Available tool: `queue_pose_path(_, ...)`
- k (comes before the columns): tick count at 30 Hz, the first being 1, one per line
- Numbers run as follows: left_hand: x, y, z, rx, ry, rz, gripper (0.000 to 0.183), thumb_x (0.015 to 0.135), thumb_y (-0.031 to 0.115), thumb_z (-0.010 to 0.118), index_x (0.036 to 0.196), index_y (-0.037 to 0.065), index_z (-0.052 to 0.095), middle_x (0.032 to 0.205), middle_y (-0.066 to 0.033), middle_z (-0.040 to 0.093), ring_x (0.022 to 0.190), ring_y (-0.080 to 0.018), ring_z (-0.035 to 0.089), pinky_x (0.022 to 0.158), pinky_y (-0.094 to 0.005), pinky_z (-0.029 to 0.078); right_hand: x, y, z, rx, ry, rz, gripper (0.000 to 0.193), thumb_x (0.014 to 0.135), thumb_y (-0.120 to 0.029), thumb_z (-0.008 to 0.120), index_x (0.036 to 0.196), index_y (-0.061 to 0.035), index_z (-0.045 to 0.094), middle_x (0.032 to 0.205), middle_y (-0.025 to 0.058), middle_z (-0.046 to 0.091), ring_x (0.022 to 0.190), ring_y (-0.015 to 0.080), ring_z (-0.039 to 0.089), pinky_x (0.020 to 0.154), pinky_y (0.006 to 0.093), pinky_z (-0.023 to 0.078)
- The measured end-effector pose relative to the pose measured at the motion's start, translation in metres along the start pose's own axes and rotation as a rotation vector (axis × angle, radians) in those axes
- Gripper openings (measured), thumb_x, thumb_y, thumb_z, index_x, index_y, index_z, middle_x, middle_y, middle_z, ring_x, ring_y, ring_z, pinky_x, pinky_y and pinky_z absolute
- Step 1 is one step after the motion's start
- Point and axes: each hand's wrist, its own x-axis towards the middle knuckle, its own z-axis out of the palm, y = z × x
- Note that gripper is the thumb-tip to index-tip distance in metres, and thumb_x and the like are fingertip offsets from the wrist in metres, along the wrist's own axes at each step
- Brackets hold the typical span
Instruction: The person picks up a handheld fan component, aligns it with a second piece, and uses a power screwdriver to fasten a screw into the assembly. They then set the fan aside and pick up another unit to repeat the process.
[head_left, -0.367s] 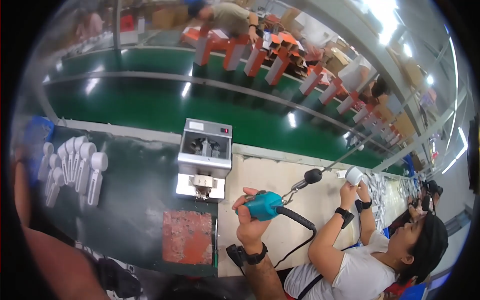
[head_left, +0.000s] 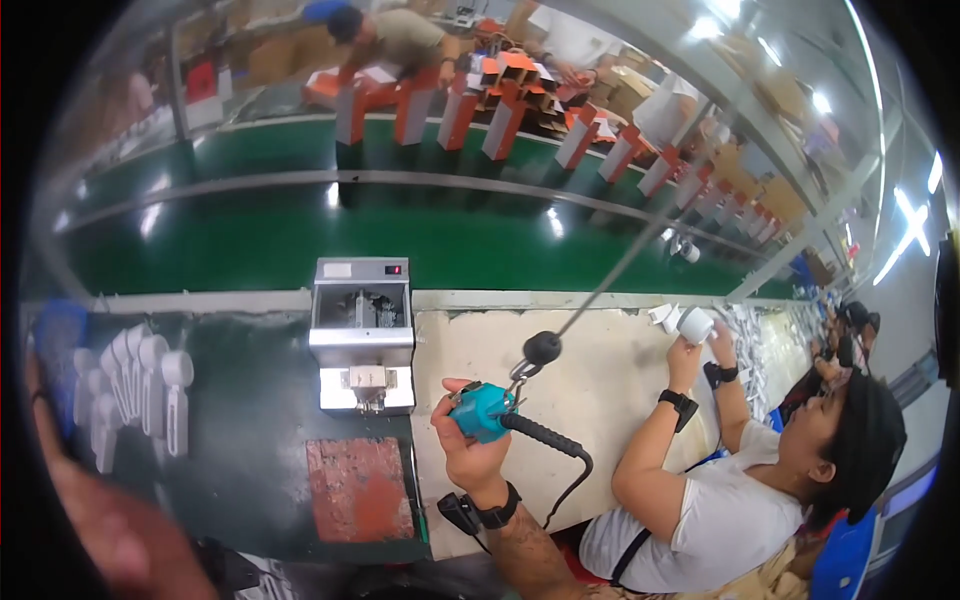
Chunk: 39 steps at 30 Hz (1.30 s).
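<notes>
My right hand [head_left: 468, 450] is wrapped round a teal electric screwdriver [head_left: 483, 411], which hangs from a cable and trails a black cord. It is held over the pale board [head_left: 450, 350], to the right of a silver screw feeder [head_left: 363, 335]. Up the left rim runs my blurred left arm; my left hand [head_left: 36, 378] lies in the dark edge beside a blue bin [head_left: 62, 335], its fingers hidden. Several white handled devices with round heads [head_left: 176, 370] lie in a fan on the dark green mat [head_left: 250, 400], right of that bin.
A worn red pad [head_left: 360, 490] lies in front of the feeder. At right, a co-worker [head_left: 690, 500] holds a white round-headed part [head_left: 695, 325]. Beyond the bench runs a green conveyor [head_left: 270, 235] with orange and white boxes [head_left: 505, 122]; people work behind it.
The whole view has shifted, so the bench sits lower and further left. My right hand still grips the screwdriver; my left arm has swung closer to the left rim.
</notes>
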Motion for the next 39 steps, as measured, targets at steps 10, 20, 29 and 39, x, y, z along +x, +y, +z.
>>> queue_pose_path(10,-0.230,-0.038,-0.033,0.082,-0.395,-1.243,0.016,0.098,0.012,0.061,0.092,-0.002,0.062,0.073,-0.0049,0.056,0.062,-0.0131,0.050,0.060,-0.0248,0.040,0.000,-0.006,0.002,-0.138,-0.047,-0.043,0.041,0.088,-0.010,0.075,0.123,0.0041,0.058,0.088,0.0034,0.067,0.078,0.0092,0.062,0.074,0.0255,0.051)
queue_pose_path(20,-0.225,-0.004,-0.021,0.447,-0.660,-0.688,0.009,0.090,0.014,0.070,0.087,0.006,0.066,0.074,-0.0146,0.054,0.068,-0.0371,0.053,0.063,-0.0468,0.042,-0.002,-0.003,-0.005,-0.200,-0.036,-0.035,0.051,0.093,-0.024,0.073,0.131,0.0020,0.050,0.089,0.0075,0.064,0.075,0.0101,0.056,0.068,0.0254,0.046)
queue_pose_path(29,-0.231,-0.007,-0.022,0.442,-0.687,-0.689,0.007,0.089,0.015,0.069,0.086,0.009,0.068,0.069,-0.0109,0.052,0.064,-0.0341,0.050,0.061,-0.0452,0.039,-0.001,-0.006,-0.001,-0.120,0.062,0.007,0.059,0.093,-0.040,0.072,0.128,0.0023,0.050,0.086,0.0080,0.064,0.076,0.0129,0.058,0.068,0.0279,0.046)
queue_pose_path(39,-0.227,-0.008,-0.022,0.477,-0.733,-0.690,0.016,0.089,0.018,0.070,0.079,0.006,0.066,0.068,-0.0125,0.049,0.063,-0.0347,0.049,0.056,-0.0467,0.039,0.004,-0.005,-0.006,-0.094,0.099,-0.006,0.064,0.093,-0.044,0.070,0.130,0.0017,0.047,0.088,0.0113,0.064,0.078,0.0169,0.060,0.071,0.0319,0.049)
